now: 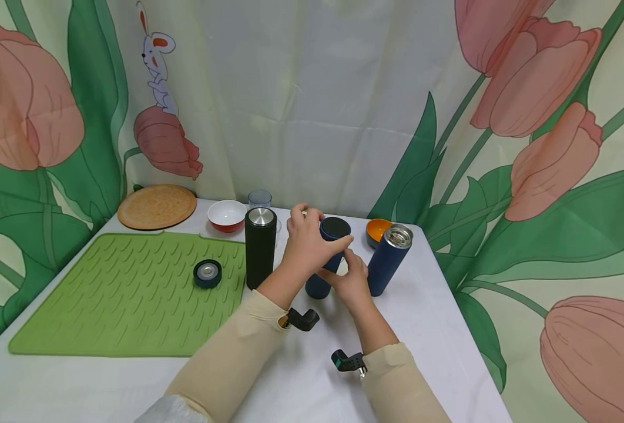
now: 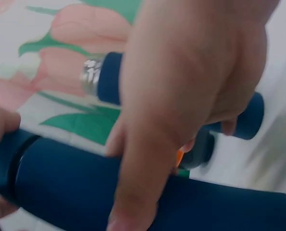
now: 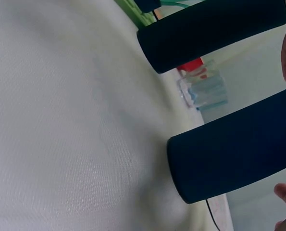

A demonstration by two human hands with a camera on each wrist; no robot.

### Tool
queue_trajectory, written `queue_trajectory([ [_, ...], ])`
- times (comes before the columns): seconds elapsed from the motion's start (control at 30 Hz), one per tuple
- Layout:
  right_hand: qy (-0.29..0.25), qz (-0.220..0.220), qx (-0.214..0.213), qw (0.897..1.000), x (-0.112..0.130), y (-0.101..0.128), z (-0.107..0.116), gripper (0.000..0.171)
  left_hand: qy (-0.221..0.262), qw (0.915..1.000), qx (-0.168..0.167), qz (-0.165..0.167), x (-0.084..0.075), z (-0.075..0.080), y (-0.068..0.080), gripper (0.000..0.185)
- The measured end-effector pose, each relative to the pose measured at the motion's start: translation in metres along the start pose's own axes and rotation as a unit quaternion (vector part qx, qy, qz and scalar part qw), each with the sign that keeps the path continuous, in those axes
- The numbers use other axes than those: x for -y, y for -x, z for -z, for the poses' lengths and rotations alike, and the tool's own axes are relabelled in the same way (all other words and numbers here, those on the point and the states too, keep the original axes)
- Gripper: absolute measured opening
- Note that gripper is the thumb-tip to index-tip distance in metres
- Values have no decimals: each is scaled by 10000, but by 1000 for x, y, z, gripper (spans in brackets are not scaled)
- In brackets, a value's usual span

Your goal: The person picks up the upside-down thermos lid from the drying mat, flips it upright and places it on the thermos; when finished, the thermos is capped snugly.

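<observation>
A dark blue thermos (image 1: 319, 286) stands upright between both hands, a lid (image 1: 335, 228) on its top. My left hand (image 1: 312, 238) is at the top, its thumb and fingers on opposite sides of the lid (image 2: 2, 168) in the left wrist view. Lower down, my right hand (image 1: 350, 282) grips the body, the thumb (image 2: 138, 197) lying across it. Close on the right is a second blue thermos (image 1: 388, 264), its steel mouth uncovered. A black thermos (image 1: 260, 249) with a steel-topped lid is to the left.
A green drying mat (image 1: 132, 294) covers the table's left side, with a round dark lid (image 1: 207, 274) on it, inner side up. Along the back are a round wooden board (image 1: 157, 207), a red-and-white bowl (image 1: 227, 215), a clear glass (image 1: 260, 198) and an orange bowl (image 1: 376, 231). A tulip-print curtain (image 1: 312, 106) hangs behind.
</observation>
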State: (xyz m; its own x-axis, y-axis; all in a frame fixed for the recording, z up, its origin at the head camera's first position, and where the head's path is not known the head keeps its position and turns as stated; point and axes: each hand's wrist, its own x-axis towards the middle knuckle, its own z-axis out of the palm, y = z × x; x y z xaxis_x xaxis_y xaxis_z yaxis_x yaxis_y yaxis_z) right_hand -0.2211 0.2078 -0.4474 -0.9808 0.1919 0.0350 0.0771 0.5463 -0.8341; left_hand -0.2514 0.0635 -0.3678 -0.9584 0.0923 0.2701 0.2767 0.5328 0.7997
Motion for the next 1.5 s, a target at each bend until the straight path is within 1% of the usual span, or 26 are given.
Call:
queue_trajectory([
  [0.07, 18, -45, 35, 10000, 1, 1, 0, 83, 453, 9979, 470, 50, 3, 6, -3, 65],
  [0.13, 41, -103, 82, 9999, 2, 1, 1, 86, 769, 9929, 897, 91, 6, 11, -8, 68],
  [0.17, 51, -117, 85, 9999, 3, 2, 2, 86, 830, 9912, 1019, 134, 5, 13, -9, 73],
  [0.2, 52, -117, 82, 9999, 4, 2, 3, 86, 823, 9910, 1043, 159, 5, 14, -9, 77],
  [0.23, 67, -117, 85, 9999, 5, 2, 3, 86, 745, 9924, 961, 180, 4, 13, -8, 80],
  [0.27, 64, -101, 83, 9999, 5, 2, 3, 86, 577, 9951, 783, 177, 2, 11, -7, 83],
  [0.33, 53, -34, 56, 10000, 4, 1, 4, 84, 138, 9995, 255, 132, -1, 4, -3, 88],
  [0.4, 16, 37, 26, 10000, 3, 1, 4, 81, -277, 9993, -237, 73, -5, -3, 1, 90],
  [0.43, 5, 69, 14, 10000, 2, 1, 4, 79, -452, 9981, -410, 41, -6, -5, 2, 91],
  [0.47, -19, 101, -1, 9999, 2, 1, 4, 78, -589, 9969, -515, 12, -7, -7, 4, 91],
  [0.53, -38, 113, -10, 9999, 1, 1, 4, 77, -648, 9965, -531, -34, -7, -8, 5, 89],
  [0.6, -32, 78, 14, 10000, 0, 1, 3, 77, -435, 9984, -342, -59, -5, -6, 5, 83],
  [0.67, -11, -8, 53, 10000, 1, 2, 4, 80, -9, 10000, 6, -91, -2, -1, 2, 73],
  [0.77, 9, -117, 124, 9999, 3, 2, 4, 83, 676, 9955, 631, -209, 5, 8, -3, 61],
  [0.83, 24, -181, 170, 9997, 3, 2, 4, 86, 962, 9907, 911, -298, 8, 12, -5, 64],
  [0.9, 51, -186, 204, 9996, 3, 2, 4, 86, 972, 9898, 967, -376, 8, 13, -5, 77],
  [0.97, 59, -191, 227, 9995, 3, 3, 4, 85, 660, 9945, 729, -372, 5, 10, -3, 94],
  [1.03, 41, -123, 214, 9997, 2, 3, 4, 80, 112, 9991, 297, -286, 0, 5, 1, 109],
  [1.07, 5, -86, 196, 9998, 2, 2, 4, 77, -203, 9995, 71, -237, -3, 2, 3, 112],
  [1.13, -59, -25, 152, 9999, 2, 2, 4, 73, -811, 9960, -347, -150, -7, -3, 5, 110],
  [1.2, -79, 31, 131, 9999, 1, 1, 4, 71, -1091, 9925, -540, -127, -9, -5, 6, 100],
  [1.27, -47, -25, 135, 9999, 0, 0, 4, 75, -920, 9946, -459, -163, -8, -3, 5, 89],
  [1.3, -17, -68, 162, 9998, 1, 0, 4, 77, -676, 9970, -322, -179, -6, -2, 3, 84],
  [1.37, 60, -147, 216, 9996, 1, 0, 4, 82, -26, 9998, 91, -155, 0, 3, 0, 72],
  [1.43, 87, -212, 259, 9994, 2, 0, 4, 85, 551, 9971, 513, -100, 5, 8, -5, 65],
  [1.5, 93, -233, 308, 9992, 2, 1, 4, 87, 761, 9944, 733, -57, 8, 11, -7, 66],
])
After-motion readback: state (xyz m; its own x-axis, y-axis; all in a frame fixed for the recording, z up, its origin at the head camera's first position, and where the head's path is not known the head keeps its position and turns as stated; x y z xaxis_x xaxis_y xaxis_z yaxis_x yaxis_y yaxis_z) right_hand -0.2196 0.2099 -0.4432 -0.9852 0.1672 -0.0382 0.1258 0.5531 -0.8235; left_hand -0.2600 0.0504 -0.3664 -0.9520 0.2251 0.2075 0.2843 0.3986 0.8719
